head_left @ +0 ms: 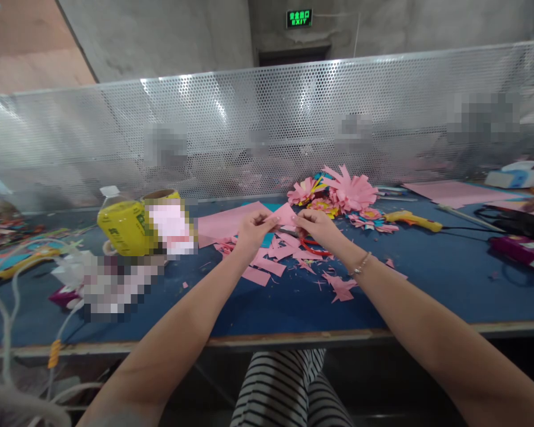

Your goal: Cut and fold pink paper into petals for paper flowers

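Between my two hands I hold up a small piece of pink paper (pixel 285 217). My left hand (pixel 254 228) pinches its left edge, thumb against fingers. On the opposite edge, my right hand (pixel 317 225) pinches it the same way. Pink paper scraps (pixel 267 264) and cut strips lie on the blue table just below. Red-handled scissors (pixel 315 249) rest under my right hand, partly hidden by it. Behind my left hand lies a larger pink sheet (pixel 218 223), with a bit of teal paper beside it.
Pink paper flowers (pixel 349 190) are heaped at the back. A yellow glue gun (pixel 413 221) with a cord lies to the right, near a purple power strip (pixel 523 252). Left stand a yellow-labelled bottle (pixel 127 225) and a tape roll (pixel 162 196). A perforated metal screen (pixel 231 130) closes the back.
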A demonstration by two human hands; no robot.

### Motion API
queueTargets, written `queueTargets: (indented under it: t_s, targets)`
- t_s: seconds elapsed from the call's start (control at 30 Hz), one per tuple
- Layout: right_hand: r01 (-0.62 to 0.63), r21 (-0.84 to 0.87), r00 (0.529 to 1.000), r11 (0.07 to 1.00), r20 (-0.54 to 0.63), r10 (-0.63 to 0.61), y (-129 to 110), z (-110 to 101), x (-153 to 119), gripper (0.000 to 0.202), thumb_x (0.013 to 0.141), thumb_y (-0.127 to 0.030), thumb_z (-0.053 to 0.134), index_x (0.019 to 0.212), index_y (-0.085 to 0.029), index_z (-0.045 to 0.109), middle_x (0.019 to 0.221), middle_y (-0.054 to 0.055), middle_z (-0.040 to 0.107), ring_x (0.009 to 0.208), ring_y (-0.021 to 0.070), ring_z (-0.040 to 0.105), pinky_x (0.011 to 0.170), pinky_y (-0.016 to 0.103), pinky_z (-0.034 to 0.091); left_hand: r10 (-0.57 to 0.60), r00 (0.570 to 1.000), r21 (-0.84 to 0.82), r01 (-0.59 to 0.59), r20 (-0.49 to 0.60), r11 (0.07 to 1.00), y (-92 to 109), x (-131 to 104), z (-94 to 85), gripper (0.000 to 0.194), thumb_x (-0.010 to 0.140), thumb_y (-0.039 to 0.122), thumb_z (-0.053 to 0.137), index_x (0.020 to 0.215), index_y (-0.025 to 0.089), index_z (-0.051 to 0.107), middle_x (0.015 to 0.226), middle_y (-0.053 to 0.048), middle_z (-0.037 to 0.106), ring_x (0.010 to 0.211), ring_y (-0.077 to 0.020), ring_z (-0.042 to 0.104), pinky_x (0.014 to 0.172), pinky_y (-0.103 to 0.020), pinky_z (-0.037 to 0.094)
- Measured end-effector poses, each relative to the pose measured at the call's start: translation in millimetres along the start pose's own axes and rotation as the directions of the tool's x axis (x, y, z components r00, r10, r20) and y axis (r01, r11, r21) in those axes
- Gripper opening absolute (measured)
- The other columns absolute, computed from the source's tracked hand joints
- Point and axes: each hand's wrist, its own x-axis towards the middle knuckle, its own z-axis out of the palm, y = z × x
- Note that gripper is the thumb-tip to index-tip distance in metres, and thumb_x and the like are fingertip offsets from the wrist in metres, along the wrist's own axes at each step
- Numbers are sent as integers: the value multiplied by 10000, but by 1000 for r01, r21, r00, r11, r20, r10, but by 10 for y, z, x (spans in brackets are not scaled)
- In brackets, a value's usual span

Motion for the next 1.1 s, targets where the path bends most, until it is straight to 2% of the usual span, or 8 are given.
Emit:
queueTargets:
  t_s: [0.13, 0.23, 0.3, 0.37, 0.43, 0.63, 0.87, 1.1]
  targets:
    - [35, -29, 999, 999, -12, -35, -20, 19, -20, 287, 719, -403, 492, 558, -168, 450, 485, -24, 503, 420, 74, 456, 428, 207, 378, -34, 996, -145, 22, -81, 989, 30, -18, 50, 341, 558, 254, 668, 835, 172, 487, 618, 30, 579, 538, -80, 557, 604, -253, 468]
    - [33, -44, 998, 998, -48, -35, -24, 48, -28, 295, 724, -409, 484, 562, -162, 470, 501, -15, 517, 419, 76, 465, 428, 209, 386, -93, 991, -256, 66, -96, 964, 43, -49, 113, 442, 505, 209, 702, 888, 170, 487, 609, 33, 579, 561, -82, 565, 627, -252, 466]
    - [39, -62, 997, 997, -68, -43, -23, 73, -33, 305, 726, -417, 477, 563, -160, 480, 506, -12, 518, 420, 78, 472, 424, 209, 388, -123, 992, -285, 109, -32, 952, 29, -72, 153, 388, 488, 196, 712, 825, 142, 529, 604, 16, 586, 570, -84, 563, 635, -248, 463]
    - [51, -70, 995, 996, -84, -57, -22, 101, -40, 302, 724, -423, 475, 573, -161, 487, 508, -14, 515, 420, 79, 474, 415, 205, 382, -140, 989, -263, 149, 54, 953, -3, -90, 182, 256, 516, 219, 698, 701, 105, 563, 611, -23, 603, 583, -96, 566, 644, -254, 462]
    - [60, -68, 993, 996, -101, -67, -24, 129, -49, 290, 723, -423, 474, 591, -165, 489, 504, -19, 509, 414, 78, 466, 401, 199, 367, -134, 987, -237, 153, 93, 960, -46, -94, 196, 195, 547, 242, 679, 615, 92, 574, 609, -47, 613, 589, -109, 571, 647, -262, 462]
    - [89, -113, 986, 990, -134, -104, -39, 184, -76, 264, 743, -407, 452, 614, -178, 475, 497, -25, 497, 408, 76, 447, 406, 198, 353, -116, 993, -243, 109, -14, 964, -127, -70, 196, 207, 516, 246, 697, 529, 117, 536, 496, -6, 568, 558, -114, 570, 599, -254, 459]
    - [115, -219, 978, 969, -147, -149, -44, 188, -99, 237, 764, -377, 427, 629, -187, 470, 443, -47, 459, 398, 81, 439, 428, 204, 342, -198, 973, -337, 149, -116, 930, -32, -83, 204, 279, 437, 215, 732, 538, 124, 489, 509, 8, 571, 537, -99, 571, 599, -246, 464]
    - [90, -100, 990, 991, -99, -100, -20, 186, -72, 252, 759, -396, 433, 615, -189, 437, 420, -57, 444, 358, 72, 416, 398, 199, 339, -173, 971, -266, 126, -163, 956, -5, -71, 176, 250, 480, 279, 709, 523, 121, 521, 496, 4, 575, 508, -95, 561, 591, -252, 475]
